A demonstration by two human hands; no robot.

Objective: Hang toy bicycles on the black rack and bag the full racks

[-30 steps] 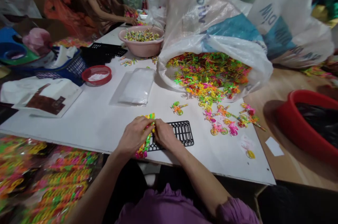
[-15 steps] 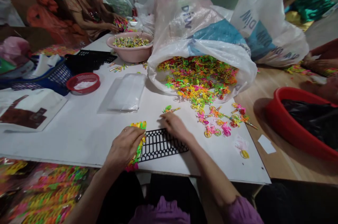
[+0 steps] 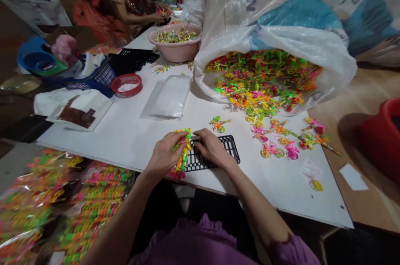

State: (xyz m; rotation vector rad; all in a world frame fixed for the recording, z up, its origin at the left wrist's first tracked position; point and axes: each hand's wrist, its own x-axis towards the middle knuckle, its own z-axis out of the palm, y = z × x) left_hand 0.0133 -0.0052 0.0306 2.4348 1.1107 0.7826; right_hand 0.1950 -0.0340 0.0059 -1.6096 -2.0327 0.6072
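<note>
**Neon strip pinched above a black grid**

The left hand (image 3: 165,153) pinches a neon plastic strip (image 3: 182,153) between thumb and fingers, close to the front edge of the white table (image 3: 93,140). The strip stands tilted over the left end of a black grid (image 3: 229,148). The right hand (image 3: 213,146) lies on the grid with its fingers loosely curved, fingertips just beside the strip. Toward the table's right edge, loose neon pieces (image 3: 271,148) trail from a white sack (image 3: 300,40). A pink basin (image 3: 175,50) sits at the far end.
</note>
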